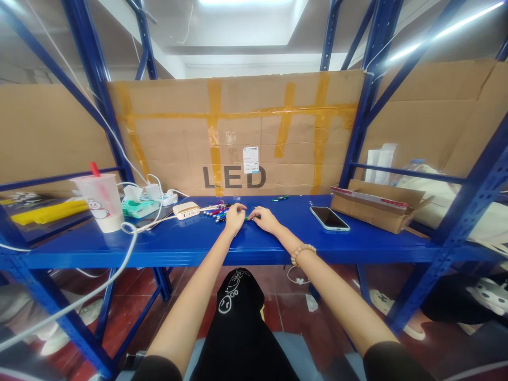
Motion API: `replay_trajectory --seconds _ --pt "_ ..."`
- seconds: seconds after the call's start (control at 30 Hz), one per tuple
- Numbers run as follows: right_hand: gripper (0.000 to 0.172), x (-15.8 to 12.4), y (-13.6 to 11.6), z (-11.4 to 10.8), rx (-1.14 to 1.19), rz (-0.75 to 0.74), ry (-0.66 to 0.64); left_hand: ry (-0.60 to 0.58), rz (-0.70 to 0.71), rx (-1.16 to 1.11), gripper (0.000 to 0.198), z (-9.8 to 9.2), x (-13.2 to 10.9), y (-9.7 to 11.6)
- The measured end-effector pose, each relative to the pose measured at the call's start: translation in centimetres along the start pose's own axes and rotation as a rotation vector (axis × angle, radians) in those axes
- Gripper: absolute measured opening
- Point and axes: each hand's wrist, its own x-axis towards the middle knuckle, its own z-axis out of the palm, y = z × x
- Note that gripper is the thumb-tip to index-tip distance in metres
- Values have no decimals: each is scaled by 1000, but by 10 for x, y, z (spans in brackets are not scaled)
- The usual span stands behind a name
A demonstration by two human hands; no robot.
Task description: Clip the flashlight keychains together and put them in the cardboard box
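My left hand (235, 219) is above the front half of the blue shelf, its fingers bent together beside a pile of pens (217, 211) in several colours. What those fingers grip is hidden behind the hand. Just to the right, my right hand (265, 219) has its fingertips pinched at a thin green pen (247, 218), of which only a short piece shows between the hands. Farther back on the shelf lies another green pen (280, 198), apart from both hands.
A white power strip (186, 210), a drink cup (101, 203) and a tissue pack (138, 208) stand at the left, with a white cable (130, 248) hanging forward. At the right are a phone (330, 218) and an open cardboard box (377, 209). Cardboard (178, 143) walls the back.
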Motion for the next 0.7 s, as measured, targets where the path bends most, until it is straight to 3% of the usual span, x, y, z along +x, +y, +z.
replay_trajectory --seconds 0.33,0.47,0.7 --pt "28 -1 -3 0 31 -45 0 20 9 8 21 0 -1 -1" --pt "22 -3 -10 -2 -2 -58 -21 102 -44 78 20 -2 -1 2" --pt "27 -5 -11 -17 -248 486 128 219 -119 123 17 -7 -3 9"
